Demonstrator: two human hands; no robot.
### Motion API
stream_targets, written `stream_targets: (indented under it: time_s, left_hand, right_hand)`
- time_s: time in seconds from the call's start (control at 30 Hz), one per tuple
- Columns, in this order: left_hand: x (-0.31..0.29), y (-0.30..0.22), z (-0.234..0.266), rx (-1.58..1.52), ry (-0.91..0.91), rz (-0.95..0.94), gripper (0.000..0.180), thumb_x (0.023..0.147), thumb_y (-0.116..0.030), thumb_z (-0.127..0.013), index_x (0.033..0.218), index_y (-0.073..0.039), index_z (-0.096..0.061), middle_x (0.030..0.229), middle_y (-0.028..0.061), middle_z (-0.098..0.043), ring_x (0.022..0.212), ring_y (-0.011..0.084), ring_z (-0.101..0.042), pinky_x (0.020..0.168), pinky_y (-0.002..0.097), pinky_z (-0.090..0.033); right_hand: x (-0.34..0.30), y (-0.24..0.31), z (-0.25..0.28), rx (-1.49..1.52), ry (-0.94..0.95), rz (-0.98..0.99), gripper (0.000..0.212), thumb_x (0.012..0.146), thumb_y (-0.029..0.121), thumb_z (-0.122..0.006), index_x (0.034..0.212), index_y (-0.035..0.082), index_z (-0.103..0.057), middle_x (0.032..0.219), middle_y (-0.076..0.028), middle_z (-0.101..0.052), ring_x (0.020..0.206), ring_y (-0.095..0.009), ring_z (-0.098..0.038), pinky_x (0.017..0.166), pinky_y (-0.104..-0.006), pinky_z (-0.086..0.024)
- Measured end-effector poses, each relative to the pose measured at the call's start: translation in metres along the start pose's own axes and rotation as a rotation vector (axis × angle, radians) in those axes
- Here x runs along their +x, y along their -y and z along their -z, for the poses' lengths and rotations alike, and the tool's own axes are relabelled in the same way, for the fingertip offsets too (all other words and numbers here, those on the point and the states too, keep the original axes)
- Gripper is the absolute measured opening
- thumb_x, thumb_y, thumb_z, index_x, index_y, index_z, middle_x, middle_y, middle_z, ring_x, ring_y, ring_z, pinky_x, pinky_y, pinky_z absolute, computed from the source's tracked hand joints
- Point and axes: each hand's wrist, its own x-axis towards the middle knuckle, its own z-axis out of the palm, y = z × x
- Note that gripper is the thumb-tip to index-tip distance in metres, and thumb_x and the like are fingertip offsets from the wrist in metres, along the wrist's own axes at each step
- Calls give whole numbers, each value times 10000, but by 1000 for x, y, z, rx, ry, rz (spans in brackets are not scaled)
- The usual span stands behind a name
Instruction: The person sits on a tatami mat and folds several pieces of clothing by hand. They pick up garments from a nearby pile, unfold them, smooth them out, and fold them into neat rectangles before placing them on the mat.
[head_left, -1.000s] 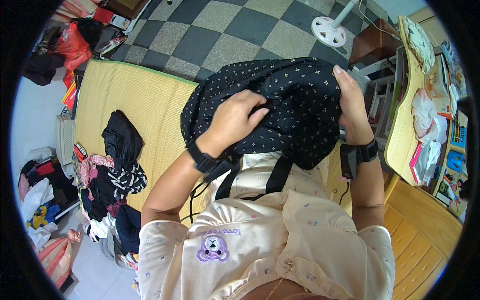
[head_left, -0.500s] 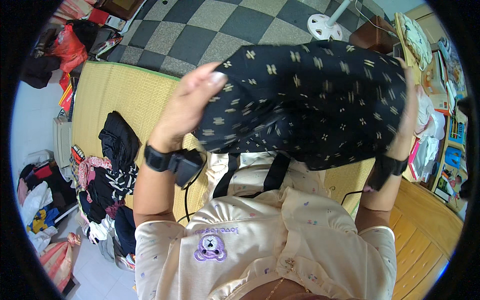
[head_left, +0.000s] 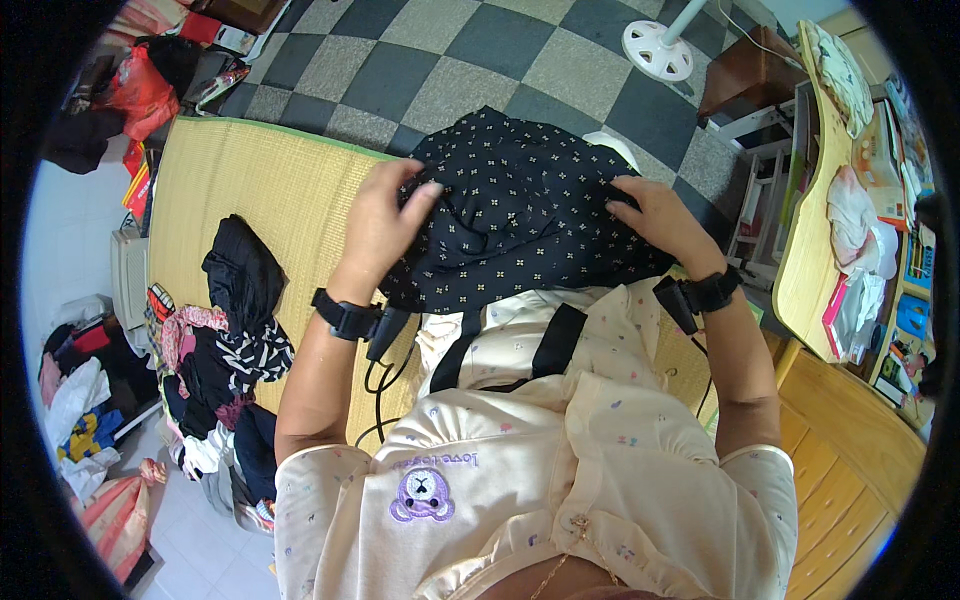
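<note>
A black garment (head_left: 520, 215) printed with small cream flowers lies bunched across my lap, its kind unclear from the folds. On its left edge my left hand (head_left: 383, 215) has curled fingers and thumb closed on the cloth. At the right edge, my right hand (head_left: 662, 220) grips the fabric between fingers and thumb. Dark cloth shows in the gap at each hand's fingertips. Both wrists wear black straps with small boxes and cables.
Left of me, a heap of clothes (head_left: 225, 360) lies on and beside the woven straw mat (head_left: 270, 165). To the right stand a wooden desk (head_left: 805, 290) with papers and cloth, and a wooden bed frame (head_left: 840, 460). A white round-based stand (head_left: 657, 50) rests on checkered tiles.
The garment has come down from a raised, stretched-out, moving position onto my lap, now more bunched. Both hands have lowered, and my right hand has moved inward to the left.
</note>
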Motion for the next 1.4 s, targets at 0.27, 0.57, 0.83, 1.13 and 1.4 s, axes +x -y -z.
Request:
stream_targets:
  time_s: [0.27,0.57,0.83,1.13,1.4]
  left_hand:
    - [22,-28,-27,-157,294,80,235,922,-226,-597,834,-8,-600,719,115,-579,673,240,-562,677,346,-475]
    - [41,-58,1,-610,335,50,222,969,-197,-572,816,-45,-519,703,-65,-431,670,35,-378,586,217,-362]
    - [46,-14,48,-145,71,52,166,924,-166,-634,842,-26,-598,670,-12,-526,635,50,-463,567,216,-401]
    - [39,-68,-18,-140,-2,-148,380,798,-293,-748,1053,-40,-624,1011,138,-621,879,294,-626,751,371,-515]
    - [67,-80,-10,-701,277,202,200,918,-132,-568,1038,7,-647,846,97,-689,729,171,-656,679,270,-511]
  right_hand:
    - [3,21,12,190,-264,46,280,892,173,-627,1129,29,-590,1041,-179,-627,962,-322,-616,851,-357,-484]
    - [27,86,13,400,-154,236,219,930,227,-567,944,9,-576,778,-117,-571,750,-244,-588,693,-345,-472]
    - [19,63,62,999,-278,-97,304,971,303,-508,1010,26,-626,895,10,-609,840,-76,-554,802,-229,-438]
    - [20,94,48,1145,-185,-50,302,968,290,-505,1027,16,-618,920,-3,-646,845,-61,-588,768,-194,-459]
    - [15,90,86,495,-595,73,133,918,160,-588,989,49,-607,815,36,-521,746,-51,-478,681,-212,-427]
